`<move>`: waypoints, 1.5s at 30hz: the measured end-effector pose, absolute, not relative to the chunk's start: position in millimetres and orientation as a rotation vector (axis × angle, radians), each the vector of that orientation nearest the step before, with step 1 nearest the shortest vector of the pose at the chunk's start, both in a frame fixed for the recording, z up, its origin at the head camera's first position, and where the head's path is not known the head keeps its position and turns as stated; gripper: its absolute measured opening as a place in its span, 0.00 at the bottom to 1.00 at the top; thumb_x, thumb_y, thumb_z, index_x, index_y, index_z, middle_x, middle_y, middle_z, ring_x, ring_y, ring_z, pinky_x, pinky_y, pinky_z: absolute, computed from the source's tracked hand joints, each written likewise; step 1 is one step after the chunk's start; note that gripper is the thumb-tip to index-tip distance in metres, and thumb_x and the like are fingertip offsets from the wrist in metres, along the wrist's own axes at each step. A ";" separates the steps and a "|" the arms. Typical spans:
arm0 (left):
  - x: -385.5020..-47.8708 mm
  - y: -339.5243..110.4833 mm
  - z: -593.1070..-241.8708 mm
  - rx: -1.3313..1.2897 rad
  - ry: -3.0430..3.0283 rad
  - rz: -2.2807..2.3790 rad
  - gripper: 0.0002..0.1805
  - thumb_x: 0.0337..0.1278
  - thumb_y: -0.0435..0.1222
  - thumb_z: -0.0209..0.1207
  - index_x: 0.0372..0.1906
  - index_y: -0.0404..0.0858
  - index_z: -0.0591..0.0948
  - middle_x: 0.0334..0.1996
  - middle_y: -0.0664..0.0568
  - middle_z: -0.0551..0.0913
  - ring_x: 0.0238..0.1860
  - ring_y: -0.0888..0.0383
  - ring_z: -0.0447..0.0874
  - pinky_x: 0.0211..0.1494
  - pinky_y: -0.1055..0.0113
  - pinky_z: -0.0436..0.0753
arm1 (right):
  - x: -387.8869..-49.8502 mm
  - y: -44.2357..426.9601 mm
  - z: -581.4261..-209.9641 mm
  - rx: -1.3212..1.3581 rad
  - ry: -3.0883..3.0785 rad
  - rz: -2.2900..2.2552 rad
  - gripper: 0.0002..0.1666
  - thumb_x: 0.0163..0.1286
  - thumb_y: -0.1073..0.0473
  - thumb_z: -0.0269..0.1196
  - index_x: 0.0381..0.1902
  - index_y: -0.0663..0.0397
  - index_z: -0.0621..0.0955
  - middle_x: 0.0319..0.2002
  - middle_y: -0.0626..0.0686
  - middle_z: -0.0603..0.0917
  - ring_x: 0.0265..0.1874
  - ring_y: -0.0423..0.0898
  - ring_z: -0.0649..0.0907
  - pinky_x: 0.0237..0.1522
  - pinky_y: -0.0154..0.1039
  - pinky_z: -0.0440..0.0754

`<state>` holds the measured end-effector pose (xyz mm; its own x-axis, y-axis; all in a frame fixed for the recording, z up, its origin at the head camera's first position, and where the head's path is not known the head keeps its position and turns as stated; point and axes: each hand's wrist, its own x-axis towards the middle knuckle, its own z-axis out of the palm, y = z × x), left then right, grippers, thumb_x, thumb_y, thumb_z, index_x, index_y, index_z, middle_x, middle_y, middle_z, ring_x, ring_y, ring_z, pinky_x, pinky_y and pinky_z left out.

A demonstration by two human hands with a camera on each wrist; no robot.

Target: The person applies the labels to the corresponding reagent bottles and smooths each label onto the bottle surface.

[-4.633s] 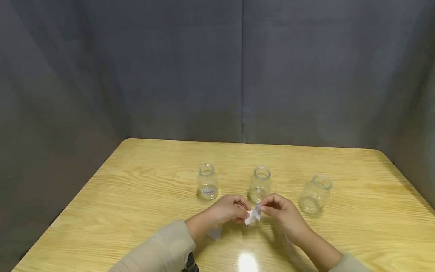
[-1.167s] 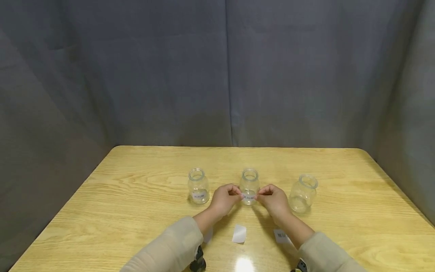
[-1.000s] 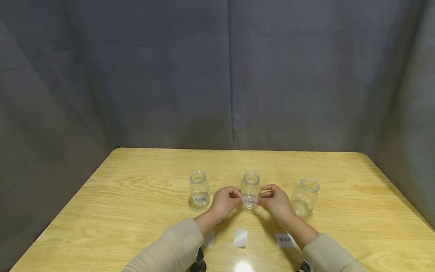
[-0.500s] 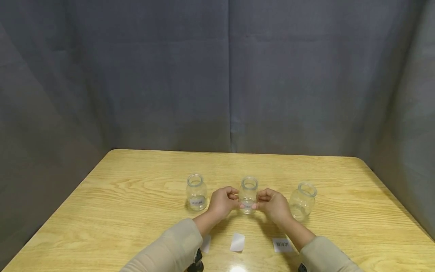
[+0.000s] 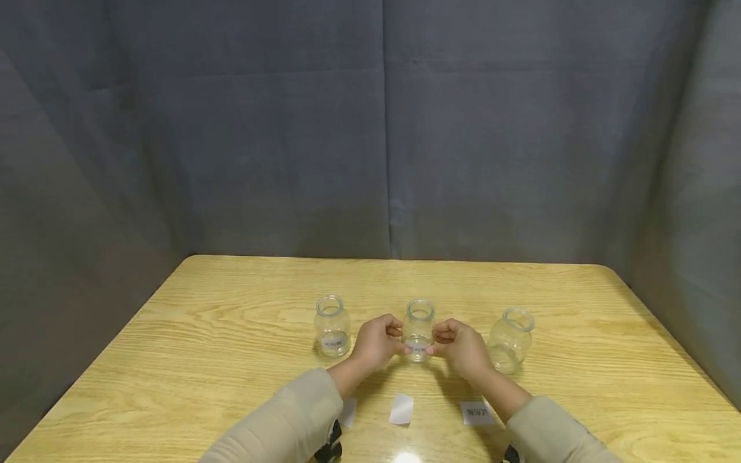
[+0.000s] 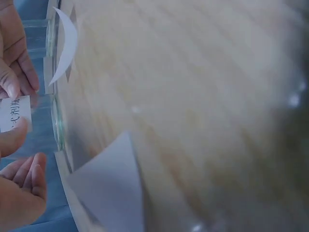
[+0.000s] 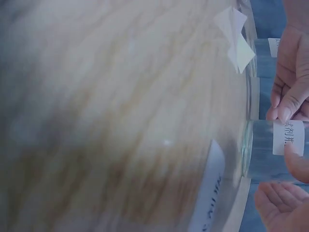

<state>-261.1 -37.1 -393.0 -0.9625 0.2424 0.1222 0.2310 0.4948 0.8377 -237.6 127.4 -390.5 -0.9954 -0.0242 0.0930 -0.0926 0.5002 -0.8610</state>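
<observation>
A clear glass jar (image 5: 419,325) stands upright in the middle, between both hands. On its front is a small white label (image 7: 288,137) with dark printed characters. My left hand (image 5: 377,342) holds the jar's left side, its thumb pressing one end of the label. Opposite it, my right hand (image 5: 461,347) holds the right side, the right thumb on the label's other end. In the left wrist view the label (image 6: 15,114) lies against the glass under the thumbs. Parts of the fingers behind the jar are hidden.
To the left stands a labelled glass jar (image 5: 332,326); to the right, a glass jar (image 5: 509,342) with no label visible. Nearer lie a blank white paper piece (image 5: 402,409), a printed label (image 5: 477,413) and a partly covered white paper piece (image 5: 348,412) on the wooden table (image 5: 243,308).
Both hands first held a small white paper above the table, then brought the label to the middle jar's front. A blank paper piece now lies on the table. Fingers have moved around the jar's sides.
</observation>
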 end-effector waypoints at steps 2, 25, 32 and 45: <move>-259.2 -39.3 -392.6 0.425 2.680 1.516 0.20 0.33 0.29 0.66 0.39 0.31 0.75 0.31 0.48 0.77 0.34 0.55 0.76 0.32 0.70 0.76 | -236.4 126.4 -389.9 0.107 -2.681 1.533 0.23 0.47 0.65 0.65 0.43 0.67 0.73 0.42 0.61 0.77 0.44 0.57 0.75 0.44 0.47 0.73; -237.7 -43.7 -388.8 0.330 2.528 1.514 0.11 0.41 0.29 0.62 0.33 0.33 0.74 0.28 0.51 0.72 0.31 0.57 0.70 0.33 0.69 0.74 | -201.3 142.6 -377.9 0.011 -2.610 1.722 0.18 0.57 0.65 0.58 0.44 0.69 0.70 0.39 0.58 0.75 0.39 0.52 0.75 0.40 0.41 0.74; -232.5 -42.6 -389.1 0.387 2.493 1.531 0.10 0.42 0.28 0.61 0.34 0.31 0.74 0.27 0.51 0.72 0.29 0.58 0.70 0.32 0.70 0.74 | -195.3 146.9 -372.3 0.031 -2.582 1.839 0.17 0.58 0.66 0.57 0.44 0.70 0.69 0.36 0.57 0.74 0.37 0.50 0.75 0.43 0.44 0.72; -214.5 -22.6 -388.2 0.386 2.358 1.533 0.10 0.41 0.27 0.61 0.33 0.31 0.74 0.26 0.51 0.72 0.29 0.58 0.69 0.33 0.69 0.73 | -179.3 163.3 -377.3 0.157 -2.722 1.767 0.17 0.55 0.65 0.59 0.40 0.72 0.70 0.33 0.56 0.76 0.33 0.48 0.76 0.37 0.42 0.75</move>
<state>-214.5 -22.6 -388.2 -0.9184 0.3818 -0.1040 0.0598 0.3937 0.9173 -179.3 163.3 -377.3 -0.9895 -0.1395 -0.0377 -0.0223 0.4055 -0.9138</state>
